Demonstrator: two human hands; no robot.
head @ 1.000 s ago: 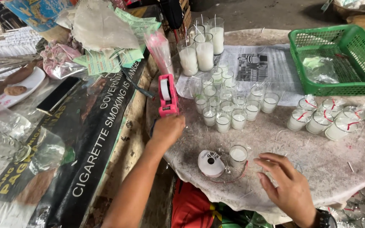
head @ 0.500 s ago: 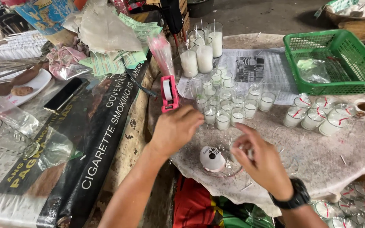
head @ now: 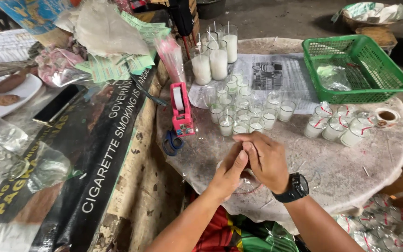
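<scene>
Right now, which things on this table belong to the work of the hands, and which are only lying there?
In use:
left hand and right hand, closed together over something hidden
small glasses of white wax
wrapped glasses
pink tape dispenser

Lying about:
green basket
newspaper
phone
plate

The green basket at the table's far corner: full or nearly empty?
Nearly empty: the green basket holds only crumpled clear plastic; bare mesh shows elsewhere.

Green plastic basket at the worktop's far right, pink tape dispenser left of clustered small wax-filled glasses, blue-handled scissors beside it, black phone far left
</scene>
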